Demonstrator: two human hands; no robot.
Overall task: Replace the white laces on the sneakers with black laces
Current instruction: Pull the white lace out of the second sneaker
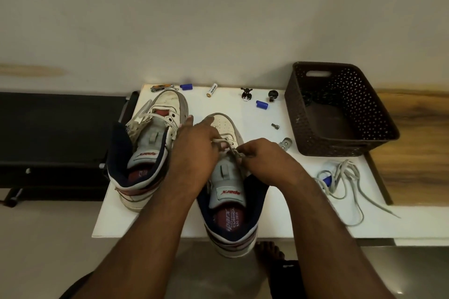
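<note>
Two white high-top sneakers with navy collars stand on the white table (279,223), toes pointing away. The left sneaker (150,143) has loose white lace hanging at its eyelets. The right sneaker (227,196) is directly under my hands. My left hand (194,143) lies over its eyelet area, fingers reaching toward the toe. My right hand (262,155) pinches the white lace (229,147) at the lower eyelets. A pulled-out white lace (345,182) lies tangled on the table to the right. Black laces (315,97) sit inside the dark basket.
A dark woven basket (340,109) stands at the back right. Small items lie along the table's far edge: blue caps (262,105), a battery (211,90), a nail clipper (162,87), small figurines, a screw, a metal bracket (285,144). A black bench is left of the table.
</note>
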